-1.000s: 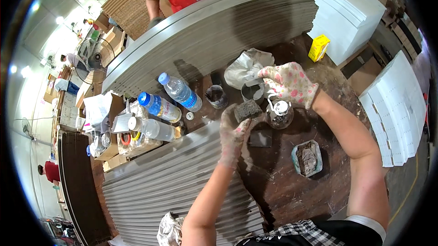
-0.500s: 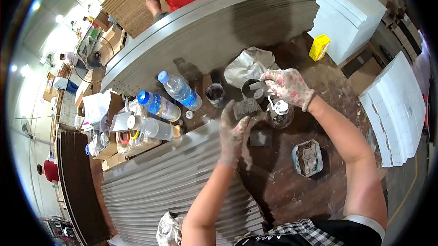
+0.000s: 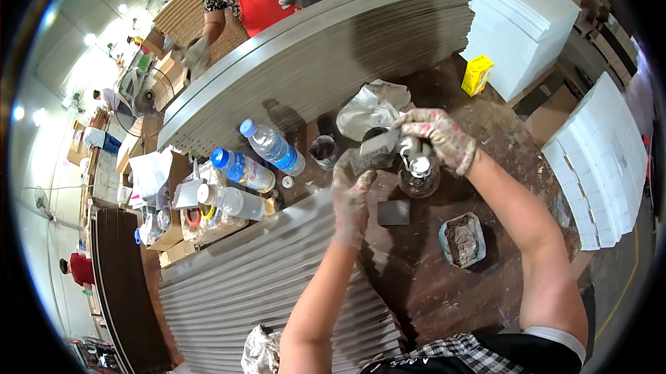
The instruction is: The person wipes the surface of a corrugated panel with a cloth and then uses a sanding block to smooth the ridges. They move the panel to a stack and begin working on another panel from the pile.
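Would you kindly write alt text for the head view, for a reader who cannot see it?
Two gloved hands work over a stained brown table: the left hand holds a grey block, and the right hand presses a flat blade on it. A glass jar stands below.

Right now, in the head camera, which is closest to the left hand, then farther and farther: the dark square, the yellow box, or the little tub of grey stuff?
From the left hand:
1. Dark square, just beside it on the table.
2. Tub of grey stuff, farther right.
3. Yellow box, far back right.
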